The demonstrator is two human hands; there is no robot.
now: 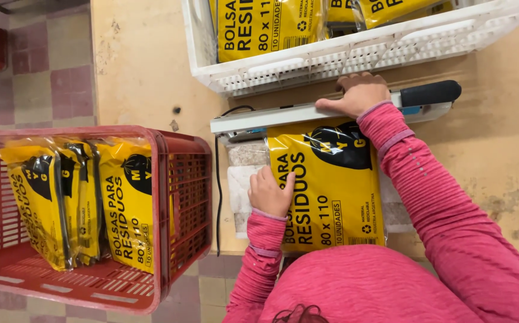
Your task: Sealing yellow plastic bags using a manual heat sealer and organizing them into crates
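My left hand (269,192) lies flat, steadying the yellow packet (328,185) on the counter (146,66), while my right hand (359,94) presses the sealer bar (283,115) across its top edge.

Soft, even indoor light fills the view, bright enough that colours read clearly, with only faint shadows under the white crate (355,57) and beside the red crate (170,179). Glossy yellow bags (331,191) catch mild glare along their wrinkles. Focus is sharp throughout, though straight edges bow slightly toward the frame's borders.
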